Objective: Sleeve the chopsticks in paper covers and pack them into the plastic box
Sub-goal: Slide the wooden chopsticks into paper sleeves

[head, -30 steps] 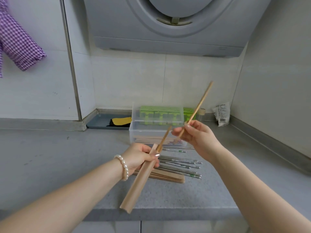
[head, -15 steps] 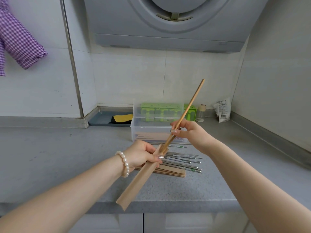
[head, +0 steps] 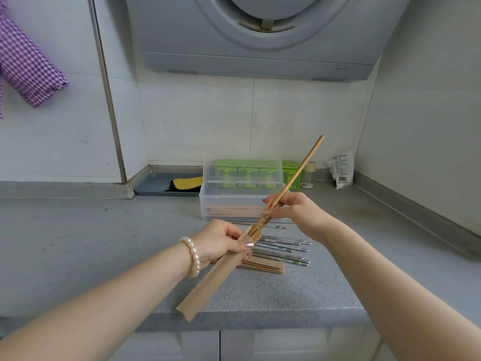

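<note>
My left hand (head: 221, 242) grips a brown paper cover (head: 208, 282) that slants down toward the counter's front edge. Above it, my right hand (head: 294, 209) pinches a wooden chopstick (head: 302, 170) whose lower tip sits in the cover's mouth beside a second chopstick. Behind my hands stands the clear plastic box (head: 205, 201), lid raised, with several sleeved chopsticks (head: 234, 211) lying in it. Loose metal chopsticks (head: 283, 252) and a stack of empty paper covers (head: 263, 267) lie on the counter under my hands.
A green rack (head: 247, 168) and a small jar (head: 308, 175) stand behind the box, a white packet (head: 341, 169) at the back right. A grey tray with a yellow cloth (head: 186, 183) sits back left. A range hood (head: 260, 35) hangs overhead. Walls close the right and back.
My right hand has brought the wooden chopstick down and left, from apart in the air to its tip entering the cover in my left hand.
</note>
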Demonstrator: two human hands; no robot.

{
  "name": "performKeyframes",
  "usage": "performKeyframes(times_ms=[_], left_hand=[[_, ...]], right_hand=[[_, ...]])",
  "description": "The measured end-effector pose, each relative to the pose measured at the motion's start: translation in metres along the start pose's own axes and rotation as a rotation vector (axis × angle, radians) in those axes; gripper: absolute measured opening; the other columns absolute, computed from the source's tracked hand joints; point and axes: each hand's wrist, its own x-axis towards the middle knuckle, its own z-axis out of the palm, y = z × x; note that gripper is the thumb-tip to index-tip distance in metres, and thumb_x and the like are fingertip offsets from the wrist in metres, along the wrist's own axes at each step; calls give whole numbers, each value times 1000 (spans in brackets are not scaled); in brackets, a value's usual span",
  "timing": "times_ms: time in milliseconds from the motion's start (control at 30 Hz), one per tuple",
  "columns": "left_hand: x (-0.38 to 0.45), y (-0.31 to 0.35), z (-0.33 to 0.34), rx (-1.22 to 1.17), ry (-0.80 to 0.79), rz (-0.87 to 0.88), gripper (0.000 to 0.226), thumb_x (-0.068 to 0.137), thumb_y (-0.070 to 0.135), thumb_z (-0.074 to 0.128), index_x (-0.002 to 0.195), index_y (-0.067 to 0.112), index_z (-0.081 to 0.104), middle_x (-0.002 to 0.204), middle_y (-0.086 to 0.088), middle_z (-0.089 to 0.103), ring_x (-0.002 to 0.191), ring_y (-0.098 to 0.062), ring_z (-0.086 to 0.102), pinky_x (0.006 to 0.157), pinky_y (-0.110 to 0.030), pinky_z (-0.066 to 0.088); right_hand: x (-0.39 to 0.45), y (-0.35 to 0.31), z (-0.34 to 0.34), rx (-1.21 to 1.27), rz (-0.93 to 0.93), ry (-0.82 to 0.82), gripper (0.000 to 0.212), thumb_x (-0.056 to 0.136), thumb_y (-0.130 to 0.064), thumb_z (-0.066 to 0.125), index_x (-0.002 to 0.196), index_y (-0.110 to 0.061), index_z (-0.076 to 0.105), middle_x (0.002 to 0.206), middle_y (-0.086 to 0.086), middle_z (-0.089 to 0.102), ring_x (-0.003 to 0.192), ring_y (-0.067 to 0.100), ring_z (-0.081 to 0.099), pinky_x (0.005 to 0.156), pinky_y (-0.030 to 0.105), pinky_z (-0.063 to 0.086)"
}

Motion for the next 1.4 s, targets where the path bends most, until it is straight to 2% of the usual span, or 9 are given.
performKeyframes(times_ms=[100,200,267,367,500,633,867,1167,1400], left_hand=[[0,-4,1,-15,-19,-11,5,81,6,66,79,4,69,73,-9,71,68,-18,68,63,-26,56],[1,-5,-1,-24,-15,-31,5,80,5,67,77,3,70,73,-10,72,70,-20,69,67,-29,57],[1,-5,-4,-33,-6,-50,5,79,4,67,75,2,71,72,-11,72,68,-20,69,67,-29,58],[0,-5,-9,-4,4,-60,5,77,6,69,75,3,72,74,-11,72,69,-20,70,69,-30,58],[-2,-5,-11,27,-9,-67,6,78,6,68,76,2,71,73,-10,72,67,-17,69,65,-26,56],[-2,-4,-10,57,-48,-87,7,80,7,66,76,4,71,72,-7,72,67,-15,69,65,-25,55],[-3,-2,-8,19,-25,-30,8,81,6,66,75,3,70,70,-8,71,63,-15,67,60,-24,55],[1,0,-6,45,12,-24,7,79,8,68,74,4,71,73,-10,72,66,-17,69,71,-31,58],[-1,0,-8,57,25,-37,7,78,6,69,71,5,71,67,-6,72,64,-16,69,69,-29,59]], right_hand=[[1,1,-3,1,32,-75,12,75,2,69,73,-10,68,103,5,64,94,13,59,81,19,42],[2,4,-8,68,42,-86,13,75,-12,71,88,-13,69,96,3,67,91,17,63,90,31,48],[5,3,-18,249,22,46,28,79,-27,64,103,-11,63,97,7,65,85,20,63,85,35,52],[9,-6,-43,542,-94,375,24,92,-30,53,98,-7,60,81,7,64,62,16,62,59,28,51],[7,-11,-69,544,-163,547,10,90,-22,58,92,-12,62,66,1,68,56,15,64,53,24,48],[3,-16,-79,505,-168,529,6,88,-8,59,88,-12,65,63,-1,71,54,11,64,50,19,47],[2,-13,-77,435,-97,552,14,83,-6,64,71,-9,60,49,-3,64,45,9,59,46,17,43],[4,7,-42,356,81,344,12,80,0,65,70,-5,60,59,7,69,55,19,65,53,25,43],[2,14,-26,365,129,248,8,79,-4,68,74,-4,62,69,11,72,57,21,66,55,26,46]])
